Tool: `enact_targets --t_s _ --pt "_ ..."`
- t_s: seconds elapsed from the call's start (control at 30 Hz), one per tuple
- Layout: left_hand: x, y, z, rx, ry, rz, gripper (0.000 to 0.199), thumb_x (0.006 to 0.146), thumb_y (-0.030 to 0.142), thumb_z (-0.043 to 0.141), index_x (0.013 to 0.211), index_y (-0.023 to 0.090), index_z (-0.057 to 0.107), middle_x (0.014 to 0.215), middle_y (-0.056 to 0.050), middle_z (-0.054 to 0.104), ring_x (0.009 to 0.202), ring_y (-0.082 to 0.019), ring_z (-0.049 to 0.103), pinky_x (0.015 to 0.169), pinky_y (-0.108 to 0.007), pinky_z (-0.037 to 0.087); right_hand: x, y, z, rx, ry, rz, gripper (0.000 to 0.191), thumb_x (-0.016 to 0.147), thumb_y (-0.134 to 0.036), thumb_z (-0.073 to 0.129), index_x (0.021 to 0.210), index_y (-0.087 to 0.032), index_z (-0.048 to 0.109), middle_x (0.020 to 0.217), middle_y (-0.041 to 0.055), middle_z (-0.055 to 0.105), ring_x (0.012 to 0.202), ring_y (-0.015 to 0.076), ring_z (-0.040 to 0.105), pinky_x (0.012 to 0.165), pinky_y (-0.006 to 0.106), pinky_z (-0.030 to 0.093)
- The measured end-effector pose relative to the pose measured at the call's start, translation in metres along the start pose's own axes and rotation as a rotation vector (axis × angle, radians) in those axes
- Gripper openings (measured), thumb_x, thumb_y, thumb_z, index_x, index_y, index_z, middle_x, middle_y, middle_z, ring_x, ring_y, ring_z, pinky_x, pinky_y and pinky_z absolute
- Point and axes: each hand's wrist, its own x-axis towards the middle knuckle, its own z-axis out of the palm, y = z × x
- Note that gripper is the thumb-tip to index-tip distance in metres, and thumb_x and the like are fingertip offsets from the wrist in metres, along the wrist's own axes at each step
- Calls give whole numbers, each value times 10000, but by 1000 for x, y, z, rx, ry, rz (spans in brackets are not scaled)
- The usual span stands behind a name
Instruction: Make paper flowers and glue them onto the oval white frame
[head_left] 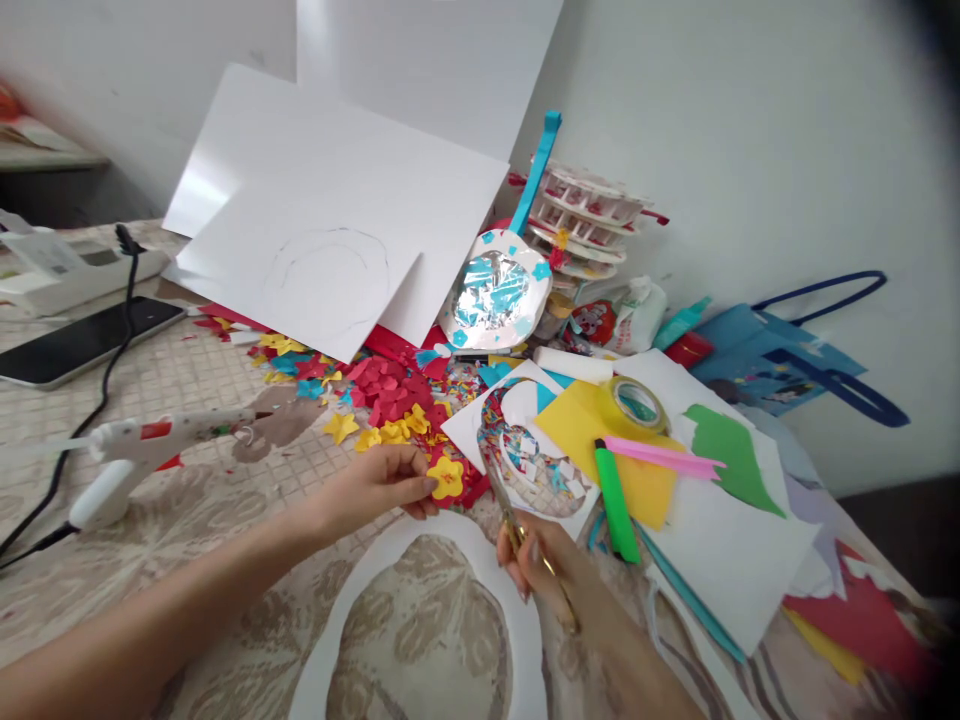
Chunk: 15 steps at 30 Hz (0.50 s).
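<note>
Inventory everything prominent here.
Paper flower: one, yellow, centre
Metal tool: one, silver, gold, centre
Paper cutout: one, white, front
Loose flowers: many, red, yellow, blue, centre
Glue gun: one, white, left
Phone: one, black, left
Power strip: one, white, left
Sheets: several, white, rear
Paddle: one, white, blue, rear
Tiered model: one, white, rear
Tape: one, yellow, right
Marker: one, green, right
Bag: one, blue, right
Papers: several, mostly white, right
Left hand: one, holding flower
Right hand: one, holding tool
</note>
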Motion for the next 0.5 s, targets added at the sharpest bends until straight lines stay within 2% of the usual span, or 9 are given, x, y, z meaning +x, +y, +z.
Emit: enact_targets --t_s 0.07,0.17,0.33,0.5 --pt "0 2 -2 -7 8 0 273 707 359 699 695 150 524 647 -5 688 606 -120 635 613 -241 501 -6 -1 -1 -27 -65 46 611 730 -776 404 670 -173 482 459 -56 406 360 71 372 371 200 301" --pt "-1 6 -2 -30 23 -1 291 701 371 705 686 148 519 630 -4 680 588 -115 628 596 -233 492 -12 -2 0 -67 -85 130 587 744 -762 409 644 -183 439 434 -72 375 335 60 347 352 187 283" --pt "-1 8 -4 -57 -5 4 312 690 373 718 684 150 500 626 -2 676 578 -108 626 585 -226 493 -11 -1 1 -145 -111 121 638 671 -834 379 594 -202 391 404 -80 329 309 50 275 316 189 193" --pt "-1 7 -5 -48 -31 18 308 703 371 710 684 144 501 638 -11 683 575 -101 623 590 -225 500 -11 -4 3 -227 -108 150 625 692 -821 374 587 -205 365 424 -79 313 337 49 259 326 192 170"
